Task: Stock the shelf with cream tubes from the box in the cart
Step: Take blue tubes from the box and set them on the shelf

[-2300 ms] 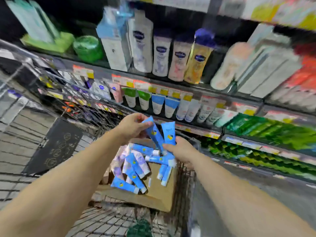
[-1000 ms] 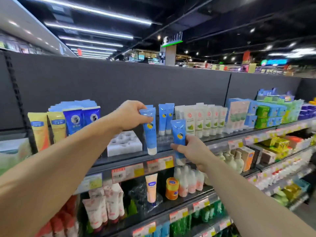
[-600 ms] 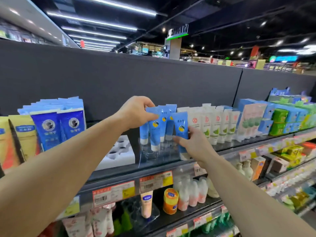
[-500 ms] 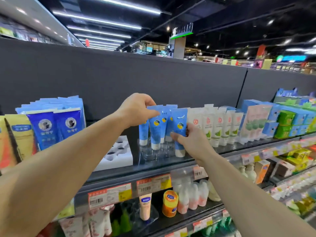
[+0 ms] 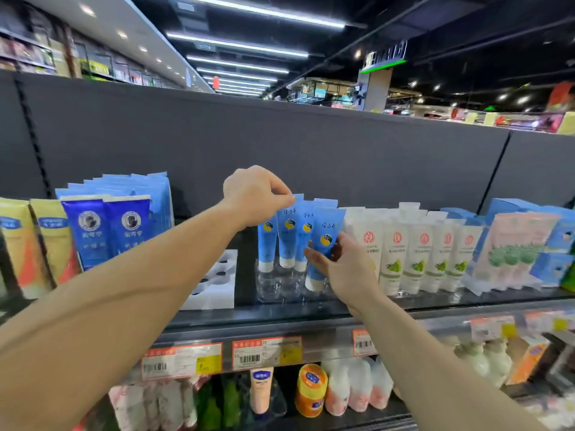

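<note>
Several blue cream tubes with white caps stand cap-down in a clear plastic holder [image 5: 280,286] on the top shelf [image 5: 280,312]. My left hand [image 5: 253,195] pinches the top edge of one standing tube [image 5: 287,234] in the row. My right hand [image 5: 345,269] grips the front tube [image 5: 325,241] around its lower half, its cap at the holder's front right. The cart and its box are out of view.
A white moulded tray [image 5: 214,284] lies left of the holder. Dark blue tubes [image 5: 109,228] and yellow tubes [image 5: 31,244] stand further left. White tubes with green leaves [image 5: 413,253] crowd the right side. Price labels [image 5: 264,353] line the shelf edge above bottles below.
Both hands have carried their blue tubes from the cart box up to the top shelf. The tubes now stand in the clear holder, and the view has drawn closer.
</note>
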